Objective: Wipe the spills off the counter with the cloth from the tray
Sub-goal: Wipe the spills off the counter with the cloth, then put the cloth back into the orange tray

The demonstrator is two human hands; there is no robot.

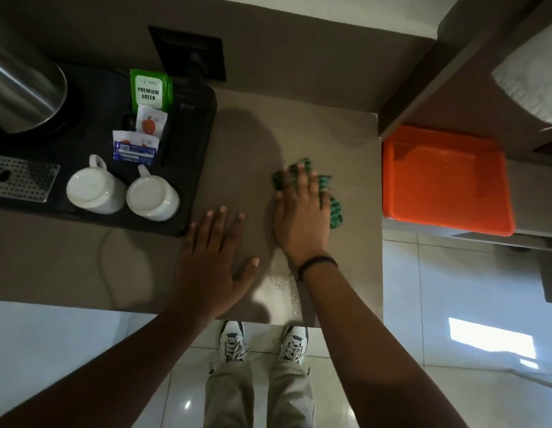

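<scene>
The wiping looks partly done: the person's right hand (299,211), fingers spread flat, presses the cloth (333,208) onto the counter (345,134) near the empty orange tray (447,180), while wet streaks (284,285) remain near the front edge. The left hand (216,257) rests open and flat beside it. The cloth is green, patterned and bunched.

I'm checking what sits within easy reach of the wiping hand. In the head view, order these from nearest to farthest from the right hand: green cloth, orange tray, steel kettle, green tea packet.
1. Green cloth, directly under the right hand.
2. Orange tray, off to its right, beyond the counter edge.
3. Green tea packet, up and left on the black tray.
4. Steel kettle, far left corner.
</scene>
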